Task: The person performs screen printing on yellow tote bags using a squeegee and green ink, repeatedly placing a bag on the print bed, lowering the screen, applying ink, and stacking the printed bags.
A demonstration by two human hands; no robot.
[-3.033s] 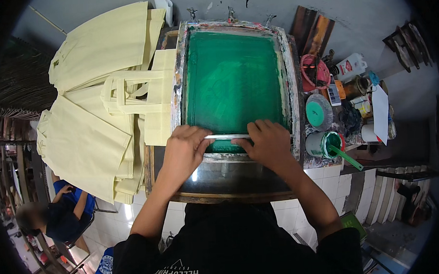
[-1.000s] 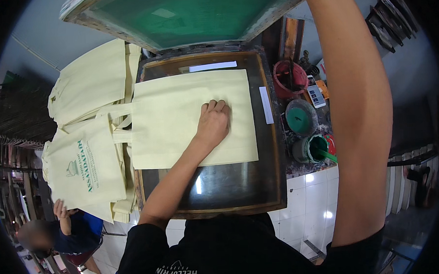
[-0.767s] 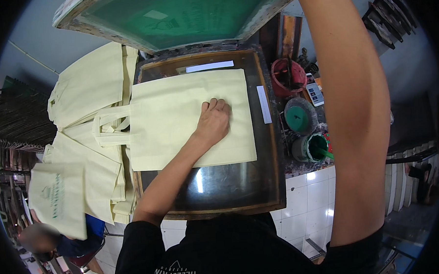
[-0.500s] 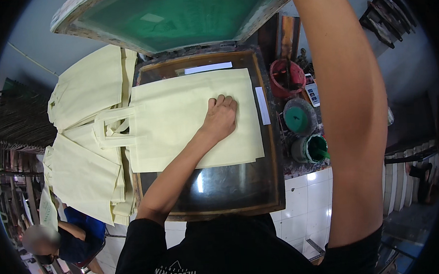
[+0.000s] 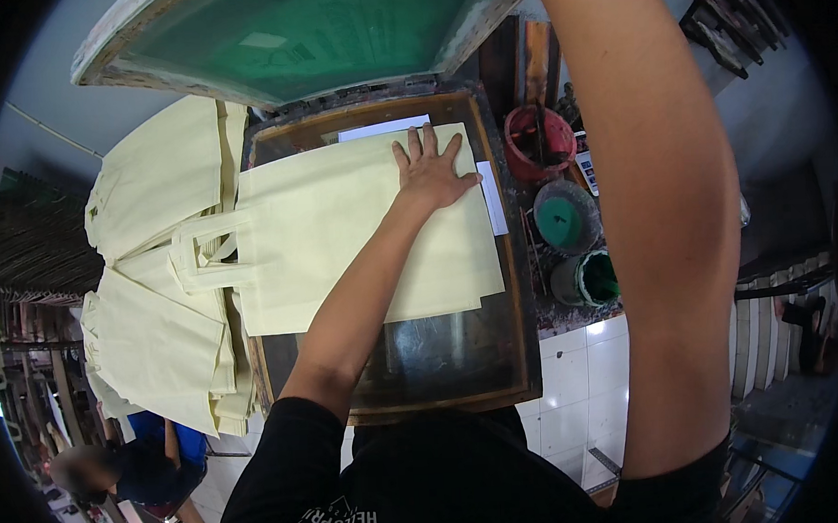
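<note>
A pale cream tote bag [image 5: 329,237] lies flat on the dark, glassy board [image 5: 442,354], its handles pointing left. Spread on the bag's far right corner is my left hand [image 5: 431,172], open, the thumb reaching toward the right edge. One white strip [image 5: 385,127] sits along the bag's far edge, another white strip [image 5: 493,199] along its right side. Above the board, a screen-printing frame [image 5: 307,42] with green mesh is tilted up. My right forearm [image 5: 658,176] stretches up past the frame's right side; its hand is out of the picture.
Stacked cream bags [image 5: 158,179] lie left of the board. On the right stand a red bucket [image 5: 534,149], a bowl of green ink [image 5: 562,220], a tub with green inside [image 5: 593,277] and a phone [image 5: 586,165]. A person [image 5: 143,465] sits at the lower left.
My left hand has slid toward the bag's far right corner, its curled fingers now spread. The bag appears slightly closer to the white strips. My right arm stays raised.
</note>
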